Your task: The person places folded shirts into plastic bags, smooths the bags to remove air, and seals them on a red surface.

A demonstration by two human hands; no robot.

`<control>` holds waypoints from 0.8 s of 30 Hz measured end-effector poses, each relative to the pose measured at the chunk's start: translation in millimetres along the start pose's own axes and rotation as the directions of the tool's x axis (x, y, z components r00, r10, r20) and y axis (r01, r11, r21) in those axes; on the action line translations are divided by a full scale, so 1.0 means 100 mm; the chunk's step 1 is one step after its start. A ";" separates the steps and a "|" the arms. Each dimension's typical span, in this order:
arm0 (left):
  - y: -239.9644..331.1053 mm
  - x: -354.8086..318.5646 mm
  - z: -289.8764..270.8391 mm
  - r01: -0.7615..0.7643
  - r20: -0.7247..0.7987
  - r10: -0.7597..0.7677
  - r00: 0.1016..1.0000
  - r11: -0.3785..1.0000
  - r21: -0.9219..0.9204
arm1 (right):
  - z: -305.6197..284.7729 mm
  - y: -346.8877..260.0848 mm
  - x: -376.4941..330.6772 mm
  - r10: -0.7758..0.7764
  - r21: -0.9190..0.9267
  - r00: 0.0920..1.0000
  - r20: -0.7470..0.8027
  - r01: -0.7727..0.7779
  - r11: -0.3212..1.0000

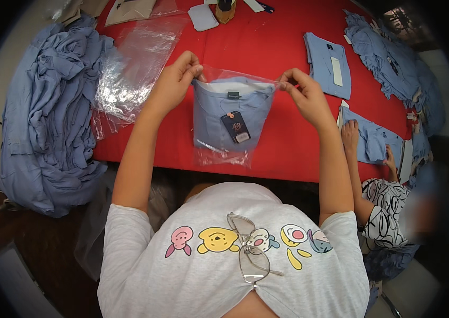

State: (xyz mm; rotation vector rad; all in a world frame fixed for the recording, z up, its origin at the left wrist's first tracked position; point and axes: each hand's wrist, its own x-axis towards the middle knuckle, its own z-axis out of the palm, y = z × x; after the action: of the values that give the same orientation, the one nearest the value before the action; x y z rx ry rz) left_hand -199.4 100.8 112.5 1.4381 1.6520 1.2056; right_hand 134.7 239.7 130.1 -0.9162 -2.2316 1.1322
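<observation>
A folded blue garment (211,119) lies inside a clear plastic bag (219,158) at the table's near edge. Its dark hang tag (235,127) and small neck label show through the plastic. My left hand (181,77) pinches the upper left corner of the bag's mouth. At the upper right corner, my right hand (304,93) pinches the other side, so the top edge is stretched between them. A pale strip shows along the garment's top edge inside the bag.
Flat clear bags (137,69) lie left, beside a large heap of blue garments (49,116). A folded blue garment (317,63) sits at the far right, near more piled garments (383,58). At right, a co-worker's hands (350,138) rest on another blue garment (378,140). The table (256,37) is red.
</observation>
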 end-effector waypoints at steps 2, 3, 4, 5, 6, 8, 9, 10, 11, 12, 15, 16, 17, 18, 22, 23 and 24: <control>0.65 -0.15 -0.24 -0.204 -0.068 0.210 0.975 0.976 0.082 | -0.28 -0.54 -0.09 -0.158 -0.094 0.985 -0.074 0.151 0.984; 0.87 -0.26 -0.33 -0.296 -0.096 0.308 0.947 0.948 0.120 | -0.40 -0.76 -0.18 -0.223 -0.139 0.970 -0.093 0.209 0.968; 1.02 -0.39 -0.40 -0.383 -0.124 0.405 0.906 0.908 0.168 | -0.44 -0.90 -0.28 -0.294 -0.181 0.949 -0.109 0.272 0.945; 1.07 -0.52 -0.44 -0.445 -0.083 0.483 0.872 0.851 0.279 | -0.42 -0.98 -0.41 -0.281 -0.191 0.954 -0.106 0.258 0.947; 1.05 -0.66 -0.48 -0.498 -0.035 0.550 0.834 0.780 0.379 | -0.37 -1.03 -0.55 -0.263 -0.203 0.959 -0.101 0.239 0.950; 0.94 -0.89 -0.43 -0.550 0.067 0.592 0.803 0.694 0.465 | -0.20 -0.96 -0.84 -0.185 -0.219 0.978 -0.096 0.161 0.962; 0.82 -0.98 -0.36 -0.549 0.118 0.565 0.816 0.696 0.462 | -0.03 -0.79 -1.00 -0.122 -0.214 0.988 -0.092 0.100 0.972; 0.68 -1.11 -0.31 -0.505 0.203 0.468 0.860 0.722 0.473 | 0.17 -0.63 -1.12 -0.075 -0.262 0.993 -0.094 0.048 0.964; 0.50 -1.25 -0.27 -0.449 0.281 0.352 0.893 0.747 0.490 | 0.39 -0.47 -1.24 -0.024 -0.305 0.996 -0.086 -0.004 0.952; 0.21 -1.38 -0.22 -0.360 0.368 0.182 0.912 0.785 0.504 | 0.61 -0.28 -1.37 0.055 -0.309 0.997 -0.050 -0.068 0.949; -0.46 -1.58 0.05 -0.252 0.381 0.055 0.923 0.834 0.490 | 1.26 0.13 -1.74 0.138 -0.271 0.987 0.077 -0.112 0.956; -0.62 -1.57 0.17 -0.255 0.336 0.092 0.937 0.838 0.482 | 1.49 0.24 -1.84 0.086 -0.314 0.991 0.101 -0.051 0.948; -0.73 -1.54 0.33 -0.258 0.288 0.129 0.949 0.842 0.474 | 1.66 0.22 -1.84 0.007 -0.322 0.992 0.123 0.033 0.946; -0.82 -1.47 0.49 -0.267 0.241 0.169 0.956 0.845 0.464 | 1.82 0.23 -1.83 -0.027 -0.313 0.987 0.157 0.075 0.947; -1.03 -1.08 0.93 -0.476 0.360 0.321 0.876 0.695 0.539 | 2.30 0.35 -1.64 -0.214 -0.461 0.965 0.151 0.260 0.848; -1.08 -1.01 1.02 -0.492 0.392 0.314 0.865 0.684 0.538 | 2.36 0.42 -1.63 -0.204 -0.463 0.964 0.173 0.262 0.847; -1.12 -0.93 1.08 -0.510 0.422 0.309 0.852 0.674 0.535 | 2.40 0.45 -1.61 -0.194 -0.467 0.962 0.194 0.265 0.844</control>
State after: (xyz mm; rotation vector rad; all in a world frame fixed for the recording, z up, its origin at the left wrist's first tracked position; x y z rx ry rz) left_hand -127.7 36.6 -41.2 2.4018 1.6269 0.5737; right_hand 99.2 17.3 -56.4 -0.7341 -2.7247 0.5360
